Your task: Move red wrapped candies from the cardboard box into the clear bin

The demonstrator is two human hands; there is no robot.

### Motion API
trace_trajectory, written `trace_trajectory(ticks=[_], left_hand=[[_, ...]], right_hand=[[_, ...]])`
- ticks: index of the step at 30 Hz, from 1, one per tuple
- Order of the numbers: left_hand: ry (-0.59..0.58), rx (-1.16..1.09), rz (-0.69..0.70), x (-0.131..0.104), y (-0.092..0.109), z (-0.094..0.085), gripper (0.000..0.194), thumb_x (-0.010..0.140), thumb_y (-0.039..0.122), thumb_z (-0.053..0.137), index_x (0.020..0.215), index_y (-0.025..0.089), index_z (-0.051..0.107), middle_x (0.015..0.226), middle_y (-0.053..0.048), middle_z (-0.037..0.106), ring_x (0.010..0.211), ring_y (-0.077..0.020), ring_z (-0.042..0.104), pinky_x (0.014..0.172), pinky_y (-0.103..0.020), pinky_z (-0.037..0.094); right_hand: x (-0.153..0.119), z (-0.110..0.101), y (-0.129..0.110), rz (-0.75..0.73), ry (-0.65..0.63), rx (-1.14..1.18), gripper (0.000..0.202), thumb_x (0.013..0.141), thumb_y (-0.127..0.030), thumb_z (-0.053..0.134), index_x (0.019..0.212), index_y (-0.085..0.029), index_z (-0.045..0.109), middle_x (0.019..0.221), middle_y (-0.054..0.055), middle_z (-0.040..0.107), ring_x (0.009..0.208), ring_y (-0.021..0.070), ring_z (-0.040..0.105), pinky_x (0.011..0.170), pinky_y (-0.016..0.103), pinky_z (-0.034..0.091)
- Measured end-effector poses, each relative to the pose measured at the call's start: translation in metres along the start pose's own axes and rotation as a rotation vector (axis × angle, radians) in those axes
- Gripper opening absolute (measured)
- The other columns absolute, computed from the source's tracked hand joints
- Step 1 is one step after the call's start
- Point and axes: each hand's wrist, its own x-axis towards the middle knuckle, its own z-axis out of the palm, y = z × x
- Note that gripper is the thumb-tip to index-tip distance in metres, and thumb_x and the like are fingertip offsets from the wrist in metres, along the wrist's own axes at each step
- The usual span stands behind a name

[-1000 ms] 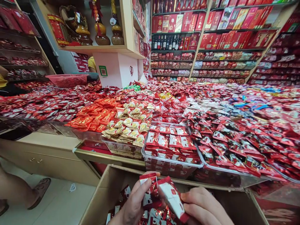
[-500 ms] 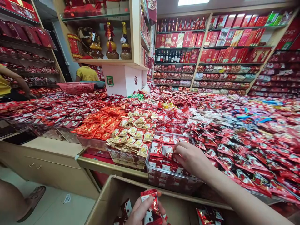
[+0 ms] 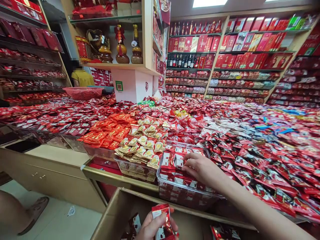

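My left hand (image 3: 152, 226) is closed around a red-and-white wrapped candy packet (image 3: 162, 221), with the thumb flat on its front, above an open cardboard box (image 3: 120, 203). Red wrapping also shows by the fingers, so more than one packet may be in that hand. My right hand (image 3: 197, 166) reaches over the clear plastic bin (image 3: 160, 181), its bent fingertips at the edge of a red-and-white candy packet (image 3: 178, 160) on top. Packets of the same look lie in rows in this bin. The palm hides part of the bin's right side.
Loose dark-red packets (image 3: 135, 223) lie inside the cardboard box. Left of my bin stands a bin of gold packets (image 3: 140, 150), then orange-red packets (image 3: 110, 131). Red packets (image 3: 262, 173) heap up on the right. A pink basket (image 3: 83, 93) and a person in yellow (image 3: 82, 78) are farther back.
My right hand has shifted slightly left and down, its fingers lower at the packet. My left hand still grips its packet. The person at the far left has left the view.
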Motion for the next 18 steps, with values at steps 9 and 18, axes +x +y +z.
trace_trajectory(ticks=[9,18], left_hand=[[-0.221,-0.105,0.008,-0.007,0.011,0.009,0.039,0.073,0.019,0.044,0.111,0.015,0.051,0.093,-0.011,0.066,0.082,-0.0249,0.062,0.063,-0.03,0.043],[-0.304,-0.09,-0.034,-0.019,0.034,0.054,0.049,0.079,0.024,0.043,0.127,0.02,0.035,0.097,-0.008,0.065,0.082,-0.0216,0.062,0.066,-0.031,0.046]], right_hand=[[-0.026,-0.019,-0.03,0.003,0.107,0.229,0.019,0.087,-0.025,0.041,0.087,-0.018,0.059,0.088,0.007,0.06,0.08,0.0165,0.056,0.07,0.028,0.046],[-0.085,0.017,-0.099,0.415,-0.041,1.021,0.016,0.077,-0.036,0.056,0.08,-0.02,0.056,0.075,0.0,0.057,0.066,0.0146,0.053,0.058,0.026,0.046]])
